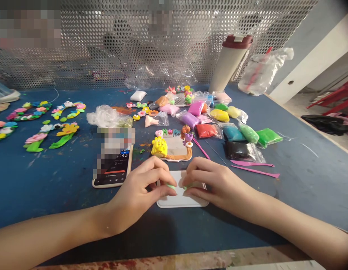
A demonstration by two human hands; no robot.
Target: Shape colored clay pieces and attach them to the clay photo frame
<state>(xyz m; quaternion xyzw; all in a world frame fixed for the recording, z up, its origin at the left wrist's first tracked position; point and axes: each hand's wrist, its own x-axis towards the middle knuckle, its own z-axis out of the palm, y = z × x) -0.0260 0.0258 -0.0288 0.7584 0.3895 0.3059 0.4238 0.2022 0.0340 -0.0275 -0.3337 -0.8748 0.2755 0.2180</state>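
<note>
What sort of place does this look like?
Likely a clay craft workbench: a scuffed blue tabletop, bright bagged modelling clay, pink plastic sculpting tools, and finished flower-shaped clay pieces.

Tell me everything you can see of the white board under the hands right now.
The white board is a flat rectangular slab with rounded corners and a smooth, plastic-looking surface. It lies flat on the blue work table, squared roughly to the person. The left hand and right hand cover much of it, their fingers working green clay just above its middle. Whether the clay touches the board is hard to tell. The visible near edge looks clean and undamaged.
</note>
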